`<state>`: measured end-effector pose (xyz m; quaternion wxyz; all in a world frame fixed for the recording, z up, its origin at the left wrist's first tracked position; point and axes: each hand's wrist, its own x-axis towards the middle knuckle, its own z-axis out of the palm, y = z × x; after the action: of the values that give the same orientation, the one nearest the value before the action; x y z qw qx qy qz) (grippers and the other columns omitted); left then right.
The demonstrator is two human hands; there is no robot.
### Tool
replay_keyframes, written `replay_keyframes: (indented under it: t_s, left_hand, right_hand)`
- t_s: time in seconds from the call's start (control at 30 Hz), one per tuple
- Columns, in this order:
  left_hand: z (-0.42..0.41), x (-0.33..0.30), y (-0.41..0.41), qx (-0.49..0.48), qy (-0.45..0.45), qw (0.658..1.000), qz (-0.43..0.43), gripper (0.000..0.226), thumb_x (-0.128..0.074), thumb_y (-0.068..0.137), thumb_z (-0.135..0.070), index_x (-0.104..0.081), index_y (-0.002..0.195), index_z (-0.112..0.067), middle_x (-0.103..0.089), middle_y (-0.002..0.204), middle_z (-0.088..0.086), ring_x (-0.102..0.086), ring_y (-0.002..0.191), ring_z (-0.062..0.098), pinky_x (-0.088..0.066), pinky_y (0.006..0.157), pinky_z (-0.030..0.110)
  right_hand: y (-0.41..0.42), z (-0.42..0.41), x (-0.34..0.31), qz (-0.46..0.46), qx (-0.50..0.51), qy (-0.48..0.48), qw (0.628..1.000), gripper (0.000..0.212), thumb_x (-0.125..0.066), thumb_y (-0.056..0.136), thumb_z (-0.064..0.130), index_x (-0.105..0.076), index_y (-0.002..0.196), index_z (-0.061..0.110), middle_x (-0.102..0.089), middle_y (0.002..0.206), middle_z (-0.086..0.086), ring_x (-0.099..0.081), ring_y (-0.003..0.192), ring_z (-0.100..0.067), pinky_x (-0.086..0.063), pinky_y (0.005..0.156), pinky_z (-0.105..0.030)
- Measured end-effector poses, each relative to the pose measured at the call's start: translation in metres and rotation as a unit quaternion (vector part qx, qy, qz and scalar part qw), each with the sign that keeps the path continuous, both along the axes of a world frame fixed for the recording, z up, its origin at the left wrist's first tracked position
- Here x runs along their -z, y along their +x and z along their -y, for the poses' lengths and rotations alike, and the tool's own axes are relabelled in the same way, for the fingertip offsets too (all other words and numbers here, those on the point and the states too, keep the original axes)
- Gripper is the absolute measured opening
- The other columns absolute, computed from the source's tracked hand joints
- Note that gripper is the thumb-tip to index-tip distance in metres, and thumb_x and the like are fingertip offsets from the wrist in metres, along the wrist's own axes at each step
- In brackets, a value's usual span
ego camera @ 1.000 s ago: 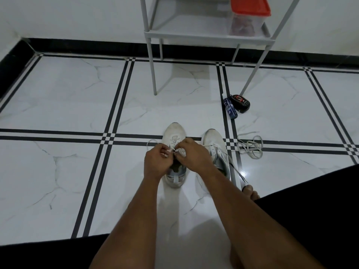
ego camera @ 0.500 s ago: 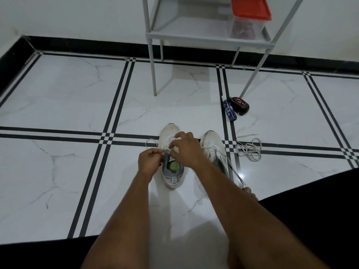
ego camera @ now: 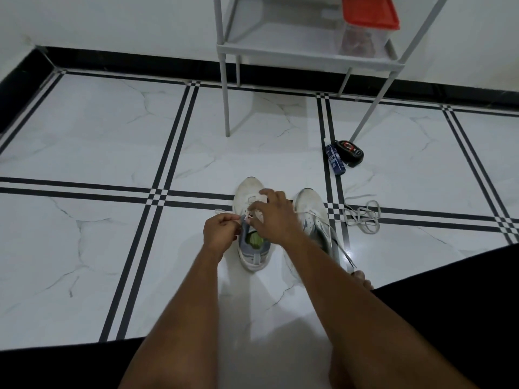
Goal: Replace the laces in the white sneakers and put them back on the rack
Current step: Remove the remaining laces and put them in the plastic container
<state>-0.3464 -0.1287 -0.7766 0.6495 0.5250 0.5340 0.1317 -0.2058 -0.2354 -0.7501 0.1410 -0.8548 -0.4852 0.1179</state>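
Two white sneakers stand side by side on the tiled floor, toes pointing away from me. My left hand (ego camera: 220, 230) pinches a white lace end at the left side of the left sneaker (ego camera: 254, 256). My right hand (ego camera: 273, 216) lies over that sneaker's tongue and eyelets, its fingers curled on the lace there. The right sneaker (ego camera: 310, 206) stands beside it with loose white laces trailing back toward my foot. A separate bundle of grey-white laces (ego camera: 362, 214) lies on the floor to the right.
A grey metal rack (ego camera: 306, 50) stands against the far wall, holding a clear box with a red lid (ego camera: 368, 21). A blue tube (ego camera: 334, 160) and a black tin (ego camera: 351, 153) lie near the rack's right leg. My bare toes (ego camera: 362, 277) show at lower right.
My right hand has moved forward over the left sneaker's eyelets toward the toe. My left hand has drawn slightly left with the lace end. The view has shifted a little.
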Motion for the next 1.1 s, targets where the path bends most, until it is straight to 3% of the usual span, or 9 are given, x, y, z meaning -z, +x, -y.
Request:
replay_keyframes:
  t_s: [0.2, 0.33, 0.47, 0.7, 0.77, 0.87, 0.9, 1.0, 1.1]
  left_hand:
    - [0.000, 0.002, 0.000, -0.001, -0.002, 1.000, 0.005, 0.011, -0.074, 0.086, -0.002, -0.079, 0.092, -0.010, -0.078, 0.085, 0.015, -0.072, 0.074, 0.024, -0.064, 0.078, 0.044]
    - [0.000, 0.000, -0.001, 0.000, -0.007, 1.000, 0.006, 0.011, -0.074, 0.085, -0.001, -0.078, 0.092, -0.009, -0.078, 0.083, 0.015, -0.071, 0.075, 0.026, -0.064, 0.079, 0.046]
    - [0.002, -0.002, 0.000, 0.000, -0.003, 1.000, 0.003, 0.010, -0.074, 0.085, -0.001, -0.077, 0.091, -0.008, -0.077, 0.081, 0.016, -0.070, 0.073, 0.026, -0.063, 0.079, 0.045]
    - [0.001, 0.001, 0.000, 0.010, 0.009, 1.000, -0.006, 0.012, -0.073, 0.084, -0.003, -0.078, 0.092, -0.010, -0.077, 0.080, 0.016, -0.070, 0.070, 0.025, -0.063, 0.080, 0.049]
    - [0.001, 0.004, 0.000, 0.016, 0.007, 1.000, -0.012, 0.012, -0.074, 0.084, -0.003, -0.078, 0.092, -0.011, -0.077, 0.080, 0.014, -0.071, 0.070, 0.025, -0.063, 0.079, 0.051]
    - [-0.001, 0.007, -0.001, 0.023, 0.010, 0.999, -0.033, 0.016, -0.073, 0.077, -0.008, -0.078, 0.090, -0.015, -0.078, 0.077, 0.010, -0.071, 0.068, 0.025, -0.064, 0.080, 0.054]
    - [-0.002, 0.009, -0.001, 0.025, 0.009, 0.999, -0.034, 0.018, -0.071, 0.074, -0.010, -0.078, 0.089, -0.017, -0.077, 0.076, 0.009, -0.072, 0.068, 0.026, -0.064, 0.081, 0.056]
    - [-0.002, 0.013, 0.000, 0.041, 0.036, 0.998, -0.044, 0.019, -0.068, 0.073, -0.014, -0.074, 0.088, -0.024, -0.077, 0.077, 0.001, -0.075, 0.074, 0.026, -0.064, 0.081, 0.055]
    - [0.001, 0.005, 0.007, 0.091, 0.152, 0.983, -0.042, 0.023, -0.067, 0.075, -0.015, -0.070, 0.090, -0.031, -0.071, 0.093, -0.006, -0.070, 0.086, 0.017, -0.061, 0.077, 0.038]
  right_hand:
    - [0.010, -0.015, -0.007, -0.110, 0.036, 0.004, 0.993, 0.014, -0.063, 0.098, 0.019, -0.075, 0.101, 0.024, -0.059, 0.131, -0.003, -0.048, 0.120, -0.027, -0.047, 0.095, -0.036]
    - [0.024, -0.022, -0.043, -0.294, 0.410, 0.249, 0.827, 0.018, -0.051, 0.105, 0.016, -0.064, 0.108, 0.028, -0.057, 0.128, -0.003, -0.055, 0.119, -0.024, -0.049, 0.082, -0.029]
    - [0.021, -0.008, -0.026, -0.050, 0.110, 0.073, 0.990, 0.042, -0.066, 0.100, 0.046, -0.060, 0.141, 0.039, -0.043, 0.146, -0.004, -0.037, 0.130, -0.026, -0.037, 0.103, -0.042]
    - [0.001, -0.016, -0.011, -0.073, 0.025, -0.009, 0.997, 0.009, -0.071, 0.095, 0.029, -0.080, 0.098, 0.030, -0.059, 0.126, 0.004, -0.047, 0.120, -0.025, -0.045, 0.101, -0.042]
    - [0.010, -0.023, -0.038, -0.325, 0.127, 0.089, 0.933, 0.018, -0.066, 0.099, 0.019, -0.072, 0.086, 0.029, -0.063, 0.106, 0.005, -0.054, 0.098, -0.019, -0.048, 0.082, -0.033]
    - [0.034, -0.029, -0.079, -0.625, 0.340, 0.345, 0.612, 0.024, -0.053, 0.108, 0.010, -0.064, 0.095, 0.026, -0.062, 0.106, 0.005, -0.054, 0.097, -0.019, -0.049, 0.087, -0.033]
    - [0.044, -0.027, -0.083, -0.607, 0.389, 0.358, 0.594, 0.014, -0.053, 0.110, 0.020, -0.064, 0.112, 0.029, -0.061, 0.119, 0.004, -0.055, 0.112, -0.021, -0.048, 0.097, -0.037]
    - [0.047, -0.011, -0.063, -0.337, 0.396, 0.138, 0.843, 0.074, -0.057, 0.103, 0.057, -0.021, 0.164, 0.037, -0.034, 0.162, -0.011, -0.035, 0.146, -0.036, -0.040, 0.113, -0.052]
    - [0.014, 0.003, -0.028, -0.250, 0.303, 0.062, 0.918, 0.108, -0.073, 0.087, 0.067, -0.017, 0.166, 0.020, -0.027, 0.163, -0.016, -0.034, 0.149, -0.037, -0.041, 0.116, -0.053]
